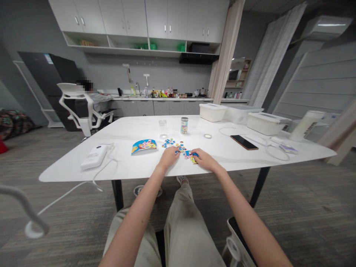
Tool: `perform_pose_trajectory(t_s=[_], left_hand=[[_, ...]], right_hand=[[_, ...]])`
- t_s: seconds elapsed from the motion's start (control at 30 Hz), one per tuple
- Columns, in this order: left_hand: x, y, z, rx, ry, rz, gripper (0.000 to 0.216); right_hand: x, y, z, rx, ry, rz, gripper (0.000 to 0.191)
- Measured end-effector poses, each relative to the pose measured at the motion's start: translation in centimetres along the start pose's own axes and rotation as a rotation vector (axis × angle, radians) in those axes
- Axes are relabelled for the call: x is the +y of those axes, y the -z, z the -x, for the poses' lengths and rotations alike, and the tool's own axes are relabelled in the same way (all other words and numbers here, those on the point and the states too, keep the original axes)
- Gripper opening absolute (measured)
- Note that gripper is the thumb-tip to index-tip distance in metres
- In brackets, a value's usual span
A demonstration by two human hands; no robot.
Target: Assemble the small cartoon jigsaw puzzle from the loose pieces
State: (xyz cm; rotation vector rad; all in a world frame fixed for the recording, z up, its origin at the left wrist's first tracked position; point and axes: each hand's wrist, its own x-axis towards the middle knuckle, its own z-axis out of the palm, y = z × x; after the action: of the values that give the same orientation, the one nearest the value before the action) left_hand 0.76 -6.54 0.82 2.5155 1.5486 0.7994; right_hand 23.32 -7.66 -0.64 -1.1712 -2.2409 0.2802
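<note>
My left hand (168, 157) rests on the table with its fingers pinched at a small jigsaw piece, next to the loose jigsaw pieces (169, 142). Close to it on the right, my right hand (205, 160) has its fingers closed on a blue jigsaw piece (195, 154) at the edge of a partly joined pink, blue and yellow patch (188, 155). The fingertips hide part of both pieces. A curved picture sheet (144, 146) with a cartoon print lies left of the hands. Behind the pieces stand a clear jar (162, 129) and a printed can (184, 126).
On the white table (133, 129) are a ring-shaped lid (207, 136), a phone (244, 142), cables and a white power device (95, 156). Storage boxes (213, 112) and a pale bottle (307, 126) stand at the right. A person (97, 98) sits beyond, at the left.
</note>
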Motion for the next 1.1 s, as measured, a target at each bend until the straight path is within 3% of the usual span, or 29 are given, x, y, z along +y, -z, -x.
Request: perform_pose_trajectory(t_s=[0.63, 1.1], left_hand=[[-1.6, -0.7, -0.1, 0.112, 0.002, 0.34, 0.013], [-1.8, -0.6, -0.3, 0.114, 0.104, 0.135, 0.025]], right_hand=[[0.1, 0.0, 0.0, -0.004, 0.011, 0.019, 0.027], [0.4, -0.2, 0.0, 0.003, 0.03, 0.024, 0.027]])
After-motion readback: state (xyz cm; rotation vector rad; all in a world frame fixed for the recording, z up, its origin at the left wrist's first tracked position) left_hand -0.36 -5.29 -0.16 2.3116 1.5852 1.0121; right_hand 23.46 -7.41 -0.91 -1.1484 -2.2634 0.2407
